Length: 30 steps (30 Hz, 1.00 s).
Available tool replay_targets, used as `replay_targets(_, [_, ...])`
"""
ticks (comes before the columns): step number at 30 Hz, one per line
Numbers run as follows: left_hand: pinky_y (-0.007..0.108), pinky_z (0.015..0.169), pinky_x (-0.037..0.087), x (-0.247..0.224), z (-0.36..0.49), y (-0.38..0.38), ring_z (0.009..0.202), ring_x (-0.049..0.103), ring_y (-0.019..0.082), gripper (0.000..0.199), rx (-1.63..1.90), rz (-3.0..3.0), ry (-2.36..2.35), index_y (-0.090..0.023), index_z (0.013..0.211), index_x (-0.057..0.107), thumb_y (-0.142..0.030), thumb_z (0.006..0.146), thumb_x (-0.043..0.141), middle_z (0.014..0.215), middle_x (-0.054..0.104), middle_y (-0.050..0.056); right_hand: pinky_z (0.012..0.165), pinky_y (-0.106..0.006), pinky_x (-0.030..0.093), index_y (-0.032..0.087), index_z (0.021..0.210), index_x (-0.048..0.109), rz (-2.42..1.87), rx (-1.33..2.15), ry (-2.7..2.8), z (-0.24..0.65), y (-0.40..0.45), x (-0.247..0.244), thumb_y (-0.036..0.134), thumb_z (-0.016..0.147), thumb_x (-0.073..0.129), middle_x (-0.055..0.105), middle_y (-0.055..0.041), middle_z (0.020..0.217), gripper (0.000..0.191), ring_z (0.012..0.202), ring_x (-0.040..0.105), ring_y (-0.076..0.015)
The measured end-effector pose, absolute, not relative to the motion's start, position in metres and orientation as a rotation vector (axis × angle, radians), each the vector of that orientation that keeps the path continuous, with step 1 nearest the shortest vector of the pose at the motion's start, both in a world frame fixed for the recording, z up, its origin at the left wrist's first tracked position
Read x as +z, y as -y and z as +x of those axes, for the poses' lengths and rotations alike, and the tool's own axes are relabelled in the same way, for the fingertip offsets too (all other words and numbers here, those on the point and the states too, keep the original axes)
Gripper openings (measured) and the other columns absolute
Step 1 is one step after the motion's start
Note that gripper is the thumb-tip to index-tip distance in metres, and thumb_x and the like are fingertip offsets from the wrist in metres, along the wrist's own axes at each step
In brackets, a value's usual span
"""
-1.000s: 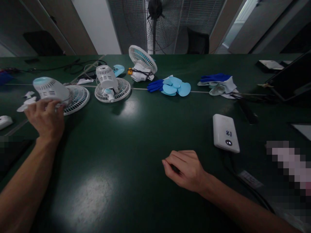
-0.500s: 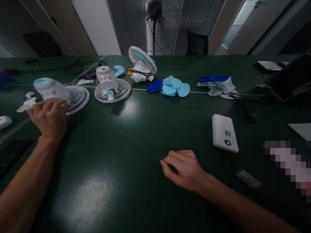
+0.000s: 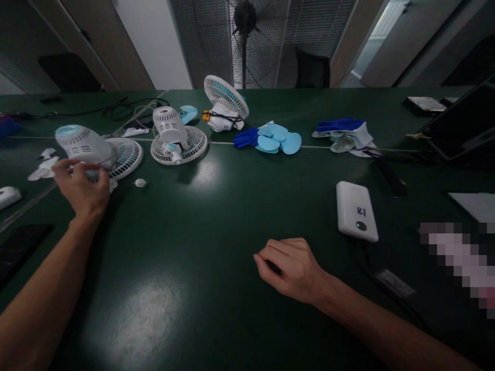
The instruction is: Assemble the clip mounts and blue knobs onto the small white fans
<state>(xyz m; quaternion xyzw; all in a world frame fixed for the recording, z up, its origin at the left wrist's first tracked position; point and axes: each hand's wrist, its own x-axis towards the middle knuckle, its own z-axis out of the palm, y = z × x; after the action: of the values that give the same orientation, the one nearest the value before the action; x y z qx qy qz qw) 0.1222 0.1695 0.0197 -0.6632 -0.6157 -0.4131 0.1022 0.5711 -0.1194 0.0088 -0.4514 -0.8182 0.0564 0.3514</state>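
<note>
My left hand (image 3: 83, 188) is at the left, against the near side of a white desk fan (image 3: 85, 146) that lies with its grille on the table. Its fingers are bent and spread apart, with no held thing visible between them. A small white cap-like piece (image 3: 140, 183) lies on the table just right of that hand. Beside it, a second white fan (image 3: 170, 126) also rests grille-down. My right hand (image 3: 290, 268) lies on the table at the centre right, loosely closed, with nothing visible in it.
Farther back are a third fan (image 3: 224, 103), light-blue fan blades (image 3: 279, 139) by a blue glove (image 3: 245, 137), and more gloves (image 3: 346, 133). A white power bank (image 3: 356, 210) with a cable sits right of my right hand. A dark screen (image 3: 460, 123) stands far right.
My left hand has loosened and shifted slightly right, its thumb and fingers now apart. The small white piece now shows on the table beside it. My right hand stays in place.
</note>
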Motion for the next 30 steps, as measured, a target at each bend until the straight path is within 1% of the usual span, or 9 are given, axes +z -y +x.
replay_targets(4, [0.042, 0.102, 0.043, 0.021, 0.132, -0.166, 0.112, 0.050, 0.025, 0.032, -1.264, -1.947, 1.841, -0.007, 0.112, 0.069, -0.026, 0.087, 0.073, 0.117, 0.042, 0.006, 0.054, -0.028, 0.036, 0.018, 0.077, 0.065, -1.176, 0.163, 2.124, 0.572, 0.120, 0.008, 0.021, 0.102, 0.051, 0.058, 0.0032, 0.065, 0.030, 0.053, 0.049, -0.0093])
replay_targets(8, [0.035, 0.084, 0.047, 0.021, 0.151, -0.146, 0.093, 0.051, 0.019, 0.031, -1.284, -1.955, 1.826, -0.011, 0.113, 0.070, -0.028, 0.087, 0.072, 0.114, 0.041, 0.005, 0.054, -0.028, 0.036, 0.018, 0.076, 0.065, -1.169, 0.159, 2.132, 0.572, 0.120, 0.007, 0.021, 0.102, 0.051, 0.058, 0.0032, 0.065, 0.029, 0.053, 0.049, -0.0095])
replay_targets(11, [0.034, 0.081, 0.048, 0.020, 0.167, -0.120, 0.078, 0.050, 0.012, 0.029, -1.282, -2.001, 1.804, -0.014, 0.111, 0.071, -0.030, 0.088, 0.073, 0.114, 0.043, 0.003, 0.054, -0.028, 0.036, 0.018, 0.076, 0.064, -1.170, 0.170, 2.141, 0.571, 0.120, 0.006, 0.021, 0.102, 0.052, 0.058, 0.0034, 0.065, 0.029, 0.054, 0.049, -0.0095])
replay_targets(17, [0.033, 0.079, 0.049, 0.025, 0.208, -0.046, 0.088, 0.056, 0.020, 0.022, -1.274, -2.109, 1.701, -0.018, 0.101, 0.072, -0.035, 0.088, 0.073, 0.110, 0.051, 0.006, 0.053, -0.028, 0.037, 0.018, 0.076, 0.064, -1.162, 0.163, 2.133, 0.571, 0.118, 0.007, 0.021, 0.103, 0.052, 0.058, 0.0033, 0.065, 0.030, 0.054, 0.049, -0.0095])
replay_targets(19, [0.036, 0.076, 0.051, 0.028, 0.224, -0.021, 0.083, 0.056, 0.021, 0.018, -1.317, -2.162, 1.680, -0.021, 0.095, 0.071, -0.037, 0.087, 0.072, 0.105, 0.053, 0.006, 0.055, -0.027, 0.040, 0.018, 0.079, 0.065, -1.163, 0.192, 2.109, 0.571, 0.117, 0.009, 0.020, 0.103, 0.052, 0.060, 0.0024, 0.068, 0.027, 0.056, 0.053, -0.0097])
replay_targets(22, [0.045, 0.070, 0.054, 0.031, 0.243, 0.011, 0.086, 0.058, 0.028, 0.011, -1.313, -2.311, 1.639, -0.029, 0.090, 0.067, -0.038, 0.086, 0.069, 0.097, 0.055, 0.006, 0.062, -0.027, 0.048, 0.018, 0.089, 0.067, -1.205, 0.232, 2.041, 0.570, 0.115, 0.013, 0.019, 0.101, 0.053, 0.067, -0.0004, 0.080, 0.019, 0.067, 0.061, -0.0115])
replay_targets(24, [0.051, 0.069, 0.056, 0.031, 0.253, 0.027, 0.088, 0.060, 0.032, 0.006, -1.315, -2.418, 1.556, -0.033, 0.089, 0.067, -0.033, 0.084, 0.069, 0.094, 0.057, 0.006, 0.070, -0.030, 0.053, 0.018, 0.101, 0.068, -1.300, 0.203, 1.984, 0.570, 0.113, 0.015, 0.018, 0.099, 0.055, 0.071, -0.0039, 0.094, 0.014, 0.082, 0.066, -0.0157])
replay_targets(28, [0.047, 0.067, 0.057, 0.024, 0.275, 0.046, 0.087, 0.060, 0.029, 0.019, -1.353, -2.674, 1.287, -0.034, 0.094, 0.068, -0.020, 0.082, 0.070, 0.098, 0.057, 0.006, 0.089, -0.045, 0.057, 0.022, 0.137, 0.057, -1.540, 0.117, 1.938, 0.569, 0.108, 0.014, 0.023, 0.094, 0.064, 0.065, -0.0122, 0.130, 0.044, 0.121, 0.060, -0.0303])
replay_targets(30, [0.044, 0.067, 0.057, 0.021, 0.291, 0.047, 0.087, 0.060, 0.027, 0.023, -1.385, -2.776, 1.156, -0.033, 0.098, 0.067, -0.017, 0.083, 0.069, 0.102, 0.056, 0.007, 0.091, -0.050, 0.056, 0.023, 0.138, 0.056, -1.586, 0.110, 2.014, 0.569, 0.107, 0.010, 0.026, 0.091, 0.068, 0.064, -0.0132, 0.131, 0.049, 0.119, 0.060, -0.0324])
